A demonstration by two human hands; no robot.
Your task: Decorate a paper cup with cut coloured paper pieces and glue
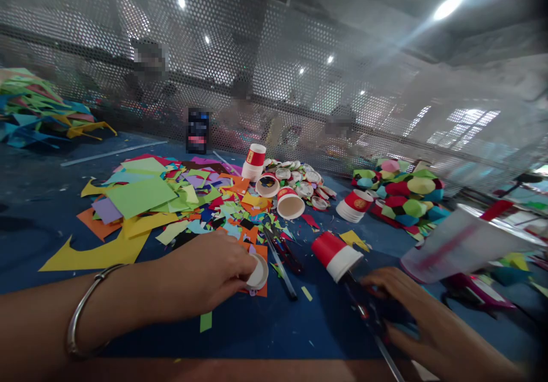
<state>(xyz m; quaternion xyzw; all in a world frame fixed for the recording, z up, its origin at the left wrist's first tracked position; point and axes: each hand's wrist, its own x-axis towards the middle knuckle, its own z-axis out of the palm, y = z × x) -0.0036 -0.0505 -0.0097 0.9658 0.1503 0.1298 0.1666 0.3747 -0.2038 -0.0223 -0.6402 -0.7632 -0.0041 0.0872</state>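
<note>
My left hand [222, 270] pinches a small white paper cup bottom [258, 272] at its edge, over an orange paper piece [261, 252] on the blue table. At the lower right, my right hand [413, 308] curves its fingers and thumb round a dark hot glue gun [363, 308]. A thin, pale stick trails from the gun's back end, and its front reaches a red and white paper cup [334, 254] lying tilted. Between my hands lie a pen [282, 276] and dark-handled scissors [291, 258].
Coloured paper sheets and scraps [141, 194] spread left of centre. Behind them are several paper cups [291, 204] and a heap of round cut pieces [305, 176]. Patchwork paper balls [411, 191], a plastic drink cup [462, 242] and a pink device [482, 289] stand right.
</note>
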